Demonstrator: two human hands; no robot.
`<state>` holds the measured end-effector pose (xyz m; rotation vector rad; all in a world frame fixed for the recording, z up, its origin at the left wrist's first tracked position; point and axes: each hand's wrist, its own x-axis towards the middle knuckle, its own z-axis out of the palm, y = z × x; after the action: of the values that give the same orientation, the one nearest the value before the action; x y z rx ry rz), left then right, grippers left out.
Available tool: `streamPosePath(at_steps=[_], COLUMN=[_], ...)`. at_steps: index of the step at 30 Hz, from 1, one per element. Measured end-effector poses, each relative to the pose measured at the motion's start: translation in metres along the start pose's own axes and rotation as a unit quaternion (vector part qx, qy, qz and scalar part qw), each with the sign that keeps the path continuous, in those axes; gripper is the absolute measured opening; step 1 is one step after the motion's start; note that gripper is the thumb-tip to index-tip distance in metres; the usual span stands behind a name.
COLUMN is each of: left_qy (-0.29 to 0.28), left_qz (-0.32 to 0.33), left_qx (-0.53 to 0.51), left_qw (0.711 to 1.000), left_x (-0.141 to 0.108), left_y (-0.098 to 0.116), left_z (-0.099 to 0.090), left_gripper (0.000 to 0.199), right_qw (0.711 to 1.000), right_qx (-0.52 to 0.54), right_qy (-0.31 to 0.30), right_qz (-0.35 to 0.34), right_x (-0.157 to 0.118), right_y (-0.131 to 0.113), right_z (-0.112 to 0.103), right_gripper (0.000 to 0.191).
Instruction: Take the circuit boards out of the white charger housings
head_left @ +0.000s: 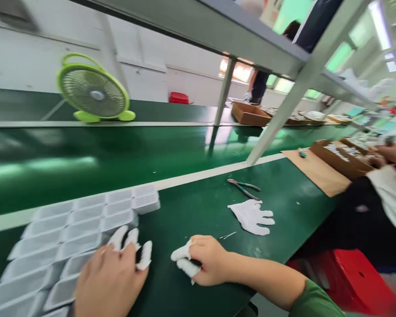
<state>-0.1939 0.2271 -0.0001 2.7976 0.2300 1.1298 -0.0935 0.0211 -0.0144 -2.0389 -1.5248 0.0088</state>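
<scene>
My left hand [110, 277] is over the right edge of a block of white plastic boxes [82, 229]. White covers wrap its thumb and two fingers, which are spread apart with nothing visible between them; whether a fingertip touches a box I cannot tell. My right hand [207, 259] is just above the green tabletop [171, 215], its thumb and index finger also in white covers. A gap shows between those two, and the other fingers are curled. Beyond the right hand lie a thin white sliver [227, 235], a white glove [252, 217] and green-handled pliers [244, 188].
A green conveyor belt [135, 154] runs behind the table, with a green fan [94, 90] on its far side. A slanted metal post [280, 103] carries an overhead shelf. At right, a co-worker's hand [391, 152] is by a cardboard box [341, 160]; a red stool [359, 281] stands below.
</scene>
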Motion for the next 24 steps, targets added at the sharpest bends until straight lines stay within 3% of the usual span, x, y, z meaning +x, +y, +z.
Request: streamPosePath(at_steps=[1,3,7,16,22,24], left_qy=[-0.016,-0.034,-0.024,-0.014,-0.050,-0.059], left_qz=[0.029,0.045,0.050,0.144,0.014,0.013], left_qx=[0.078,0.122,0.110,0.038,0.084,0.079], left_qw=[0.996,0.991,0.992,0.989,0.995,0.995], left_x=[0.000,0.003,0.007,0.002,-0.003,-0.003], left_y=[0.001,0.005,0.007,0.018,0.013,0.012], left_z=[-0.003,-0.002,0.007,0.000,0.004,0.004], left_gripper=[0.024,0.021,0.016,0.024,0.007,0.010], right_qw=[1.000,0.996,0.994,0.993,0.991,0.991], right_qx=[0.026,0.070,0.082,0.084,0.106,0.110], right_qy=[0.016,0.050,0.050,0.051,0.059,0.062], right_qz=[-0.010,-0.027,-0.057,-0.063,-0.048,-0.042], right_x=[0.000,0.002,0.008,0.011,0.010,0.009], right_y=[-0.003,-0.004,0.001,0.003,0.005,0.005], right_z=[-0.007,-0.018,-0.024,-0.023,-0.022,-0.021], right_gripper=[0.014,0.015,0.018,0.025,0.033,0.030])
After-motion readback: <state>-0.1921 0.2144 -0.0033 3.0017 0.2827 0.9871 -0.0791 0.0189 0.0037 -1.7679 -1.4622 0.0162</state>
